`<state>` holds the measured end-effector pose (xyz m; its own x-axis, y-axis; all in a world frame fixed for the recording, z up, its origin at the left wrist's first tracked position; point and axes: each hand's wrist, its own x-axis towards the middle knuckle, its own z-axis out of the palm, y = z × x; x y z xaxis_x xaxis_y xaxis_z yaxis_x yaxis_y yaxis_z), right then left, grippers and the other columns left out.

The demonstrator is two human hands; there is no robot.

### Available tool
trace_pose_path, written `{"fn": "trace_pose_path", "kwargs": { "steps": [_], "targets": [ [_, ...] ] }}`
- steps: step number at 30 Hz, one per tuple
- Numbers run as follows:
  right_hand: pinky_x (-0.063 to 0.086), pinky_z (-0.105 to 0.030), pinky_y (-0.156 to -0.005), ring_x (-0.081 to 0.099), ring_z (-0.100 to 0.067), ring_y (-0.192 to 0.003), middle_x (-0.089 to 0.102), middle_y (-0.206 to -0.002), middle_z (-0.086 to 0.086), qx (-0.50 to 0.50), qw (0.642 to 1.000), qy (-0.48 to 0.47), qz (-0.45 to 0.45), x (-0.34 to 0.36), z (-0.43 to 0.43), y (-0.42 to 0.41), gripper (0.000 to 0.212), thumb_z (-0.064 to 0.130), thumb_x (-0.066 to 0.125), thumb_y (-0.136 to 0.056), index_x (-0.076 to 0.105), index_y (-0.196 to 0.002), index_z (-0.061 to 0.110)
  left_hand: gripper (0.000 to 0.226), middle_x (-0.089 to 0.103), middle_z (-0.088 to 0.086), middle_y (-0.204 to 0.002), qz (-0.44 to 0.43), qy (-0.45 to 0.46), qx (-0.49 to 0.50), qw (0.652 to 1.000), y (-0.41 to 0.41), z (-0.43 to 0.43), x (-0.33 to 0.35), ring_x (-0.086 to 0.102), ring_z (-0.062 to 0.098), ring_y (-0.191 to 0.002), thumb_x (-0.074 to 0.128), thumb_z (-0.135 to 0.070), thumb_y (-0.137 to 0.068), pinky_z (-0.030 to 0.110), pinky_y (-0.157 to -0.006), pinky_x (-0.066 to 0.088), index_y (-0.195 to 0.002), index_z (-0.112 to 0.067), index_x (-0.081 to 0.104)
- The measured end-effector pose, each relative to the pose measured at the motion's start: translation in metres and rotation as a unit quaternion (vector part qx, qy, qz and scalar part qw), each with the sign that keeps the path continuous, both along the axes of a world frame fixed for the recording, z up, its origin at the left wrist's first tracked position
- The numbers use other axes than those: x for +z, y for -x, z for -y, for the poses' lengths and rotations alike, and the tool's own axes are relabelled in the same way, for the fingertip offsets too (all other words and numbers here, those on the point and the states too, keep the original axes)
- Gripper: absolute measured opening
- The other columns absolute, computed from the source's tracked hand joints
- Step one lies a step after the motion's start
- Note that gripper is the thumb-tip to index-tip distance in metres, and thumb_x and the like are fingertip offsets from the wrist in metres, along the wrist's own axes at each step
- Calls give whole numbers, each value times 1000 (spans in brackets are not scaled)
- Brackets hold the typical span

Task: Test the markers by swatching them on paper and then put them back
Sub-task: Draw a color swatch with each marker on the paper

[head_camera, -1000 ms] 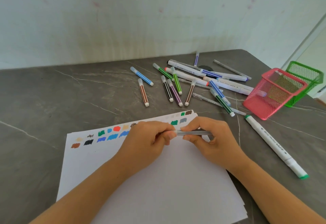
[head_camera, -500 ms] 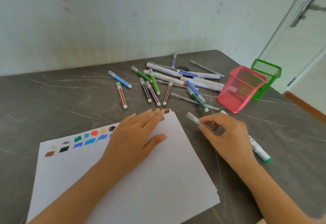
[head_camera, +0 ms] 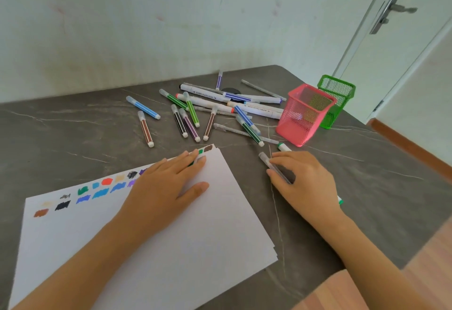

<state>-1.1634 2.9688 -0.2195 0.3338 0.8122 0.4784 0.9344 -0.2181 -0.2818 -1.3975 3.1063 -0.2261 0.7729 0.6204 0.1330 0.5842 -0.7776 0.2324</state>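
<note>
— What colours are the baskets at the surface's right edge?
— One mesh basket [head_camera: 303, 116] is pink, the other basket [head_camera: 336, 99] green.
— And the surface [head_camera: 73, 136]?
— Dark grey, pale veins like marble.
— The paper [head_camera: 183, 248]?
— White, with swatches [head_camera: 97, 191] along its far edge: brown, black, green, blue, red, purple.

The left hand [head_camera: 168, 182] hides several swatches [head_camera: 100, 191]; the right hand [head_camera: 302, 182] covers most of a white marker [head_camera: 283, 148]; print on far markers [head_camera: 208, 95] is unreadable.

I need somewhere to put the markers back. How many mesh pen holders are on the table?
2: a pink mesh holder tipped over beside the marker pile, and a green mesh holder directly behind it, near the table's far right edge.
</note>
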Motion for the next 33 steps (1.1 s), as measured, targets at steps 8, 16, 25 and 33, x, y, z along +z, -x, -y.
{"fn": "trace_pose_path", "kwargs": {
  "steps": [8,16,25,33],
  "targets": [
    [49,-34,-82,59,-17,-107,66,-117,3,-39,999,33,-3,29,-63,9,34,34,64,-87,64,-119,25,80,-1,-25,-145,1,8,-5,1000,1,-1,-1,3,-7,-134,-4,-71,-76,20,-108,0,-147,-37,12],
    [55,-41,-79,63,-22,-89,70,-102,-5,-95,988,114,-32,24,-88,3,27,21,62,-89,65,-115,20,82,8,-19,-152,12,5,-14,1000,2,-2,-3,12,2,-142,-8,-73,-77,21,-109,0,-148,-36,14],
    [50,-13,-69,64,-3,-70,68,-77,14,11,970,-113,-216,52,-71,34,18,8,71,-76,73,-88,20,68,40,0,-147,128,-55,56,989,3,-3,1,40,23,-134,23,-63,-89,38,-101,23,-147,-28,22],
    [55,-20,-60,69,-13,-71,74,-79,2,120,837,-20,-533,47,-70,84,20,0,73,-78,69,-89,17,39,70,-3,-100,186,-156,102,965,17,-10,4,64,20,-90,43,-41,-92,29,-75,40,-119,-23,64]
  ]
}}
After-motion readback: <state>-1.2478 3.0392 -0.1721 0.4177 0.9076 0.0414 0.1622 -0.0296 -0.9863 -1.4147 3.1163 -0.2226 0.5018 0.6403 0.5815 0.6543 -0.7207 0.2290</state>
